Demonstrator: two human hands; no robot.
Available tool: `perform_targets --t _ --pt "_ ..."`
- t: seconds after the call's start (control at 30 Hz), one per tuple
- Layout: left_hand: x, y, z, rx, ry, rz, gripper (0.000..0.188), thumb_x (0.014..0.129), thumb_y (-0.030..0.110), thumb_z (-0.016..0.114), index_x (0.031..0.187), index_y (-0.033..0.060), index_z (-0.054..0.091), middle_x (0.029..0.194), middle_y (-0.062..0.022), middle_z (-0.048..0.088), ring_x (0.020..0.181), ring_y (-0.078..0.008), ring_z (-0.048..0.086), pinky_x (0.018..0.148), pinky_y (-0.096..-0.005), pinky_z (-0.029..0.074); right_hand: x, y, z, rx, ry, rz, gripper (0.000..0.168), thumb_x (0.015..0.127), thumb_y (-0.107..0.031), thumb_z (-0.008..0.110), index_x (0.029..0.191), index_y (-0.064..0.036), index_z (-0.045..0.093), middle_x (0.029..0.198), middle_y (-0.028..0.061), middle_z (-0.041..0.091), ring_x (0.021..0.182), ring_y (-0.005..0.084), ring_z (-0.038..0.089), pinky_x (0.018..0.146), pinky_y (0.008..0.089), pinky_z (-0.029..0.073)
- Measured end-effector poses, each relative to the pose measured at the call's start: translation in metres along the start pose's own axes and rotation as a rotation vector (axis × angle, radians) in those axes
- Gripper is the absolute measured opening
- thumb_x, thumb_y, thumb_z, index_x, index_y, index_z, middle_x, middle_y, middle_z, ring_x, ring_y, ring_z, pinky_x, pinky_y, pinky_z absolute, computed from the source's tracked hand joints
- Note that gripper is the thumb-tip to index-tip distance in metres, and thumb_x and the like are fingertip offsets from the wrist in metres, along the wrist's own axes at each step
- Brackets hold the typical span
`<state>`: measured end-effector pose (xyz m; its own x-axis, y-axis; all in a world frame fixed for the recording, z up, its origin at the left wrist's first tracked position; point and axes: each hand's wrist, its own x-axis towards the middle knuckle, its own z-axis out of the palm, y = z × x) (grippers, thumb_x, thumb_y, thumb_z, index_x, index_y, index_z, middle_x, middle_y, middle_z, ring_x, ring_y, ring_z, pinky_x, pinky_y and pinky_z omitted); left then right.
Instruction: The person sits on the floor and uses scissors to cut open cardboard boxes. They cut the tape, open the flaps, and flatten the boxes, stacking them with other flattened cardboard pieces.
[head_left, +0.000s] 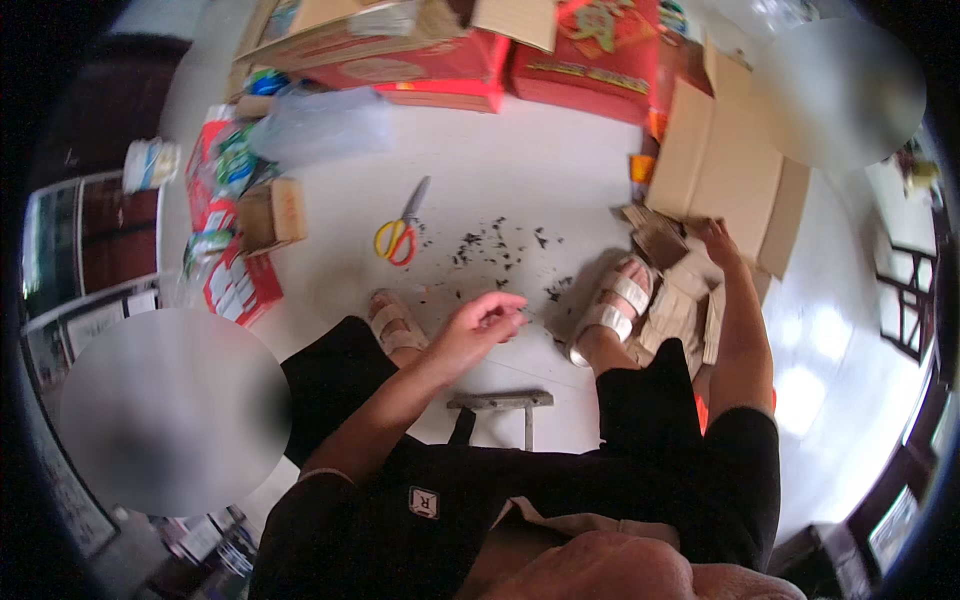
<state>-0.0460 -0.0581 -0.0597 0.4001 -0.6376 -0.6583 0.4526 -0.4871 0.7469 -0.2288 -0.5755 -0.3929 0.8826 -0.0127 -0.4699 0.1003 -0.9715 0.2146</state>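
Observation:
My left hand (491, 319) is raised over the pale floor between the feet, fingers loosely curled and apart, with nothing seen in it. My right hand (721, 244) is at the near edge of a large opened cardboard box (739, 161); whether its fingers grip the cardboard is unclear. Flattened, crumpled cardboard pieces (671, 307) lie below that hand, beside the right sandal (622, 300). Scissors (397, 232) with one yellow and one red handle loop lie on the floor, blades pointing away. Small dark scraps (480, 247) are scattered to their right.
Red printed cartons (585, 82) and an open cardboard box (360, 49) stand across the far side. At left are a translucent plastic bag (322, 124), a small open carton (274, 217) and red packaging (240, 289). A metal-framed stool part (499, 400) shows between the legs.

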Motion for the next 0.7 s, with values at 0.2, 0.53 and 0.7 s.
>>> perform_targets --t 0.2,0.53,0.7 --pt "-0.076 0.057 -0.032 0.459 0.037 0.100 0.033 0.095 0.019 0.056 0.123 0.0024 0.053 0.110 -0.0097 0.061 0.101 -0.0156 0.059 0.089 -0.0308 0.047 0.022 -0.043 -0.064 0.311 -0.118 0.122 0.040 0.091 -0.017 0.043 0.129 -0.021 0.055 0.128 0.0113 0.056 0.122 0.0312 0.048 0.104 0.0472 0.035" --pt "-0.126 0.031 -0.076 1.322 -0.080 0.457 0.033 0.088 0.027 0.061 0.110 0.0024 0.053 0.102 -0.0140 0.061 0.100 -0.0312 0.060 0.083 -0.0422 0.050 0.063 -0.115 -0.268 0.541 0.065 -0.039 0.031 0.086 -0.031 0.061 0.099 -0.004 0.063 0.095 0.0185 0.066 0.095 0.0352 0.063 0.084 0.0447 0.049" --pt "-0.142 -0.005 -0.121 1.429 -0.039 0.447 0.025 0.085 0.026 0.063 0.095 0.0041 0.058 0.090 -0.0119 0.062 0.091 -0.0300 0.062 0.076 -0.0406 0.050 0.099 -0.214 -0.389 0.531 0.270 -0.340 0.047 0.090 -0.035 0.057 0.127 -0.007 0.051 0.118 0.0192 0.059 0.111 0.0346 0.056 0.095 0.0444 0.045"
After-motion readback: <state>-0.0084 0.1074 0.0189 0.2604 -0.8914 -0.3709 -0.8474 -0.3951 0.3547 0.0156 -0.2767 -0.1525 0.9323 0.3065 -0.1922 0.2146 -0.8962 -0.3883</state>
